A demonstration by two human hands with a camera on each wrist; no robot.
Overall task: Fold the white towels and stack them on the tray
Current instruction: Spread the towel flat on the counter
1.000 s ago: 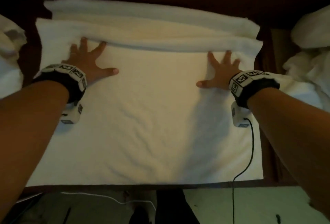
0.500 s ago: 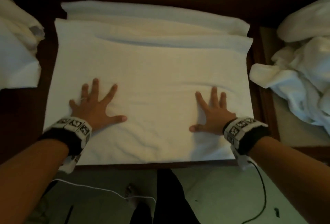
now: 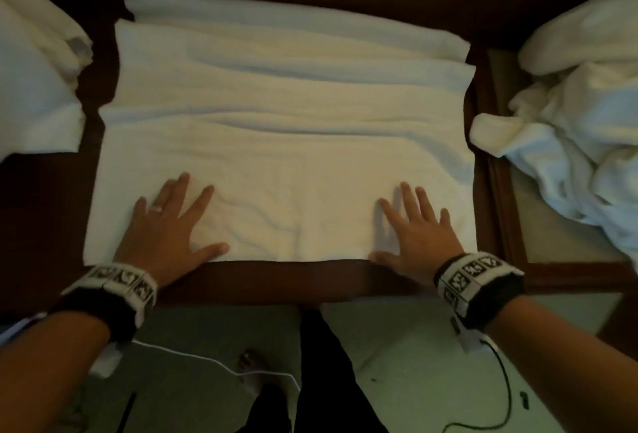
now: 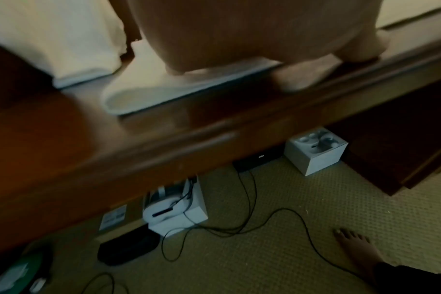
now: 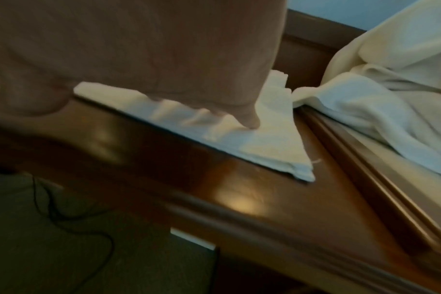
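A folded white towel point(image 3: 286, 163) lies spread across the centre of the head-camera frame on a dark wooden table point(image 3: 262, 280), its near edge running just above the table's front lip and soft ridges crossing its upper half. The left hand point(image 3: 165, 225), at lower left of the towel, presses flat on the cloth with fingers straight and fanned, a ring on one finger and the thumb lying along the towel's near edge. The right hand point(image 3: 414, 232), at lower right, lies flat in the same way, fingers straight and splayed, thumb at the hem; neither hand grasps anything. The right wrist view shows the towel's layered corner point(image 5: 285, 157) on the polished wood beside that hand. Both wrists carry black bands with patterned white markers.

At the right edge of the frame a heap of unfolded white towels point(image 3: 580, 129) sits in a wooden tray point(image 3: 507, 225), one end drooping over the tray's rim close to the spread towel. At upper left lies another white towel point(image 3: 38, 87). Below the table edge are a pale carpet point(image 3: 414, 363), trailing cables and a bare foot point(image 3: 253, 375).
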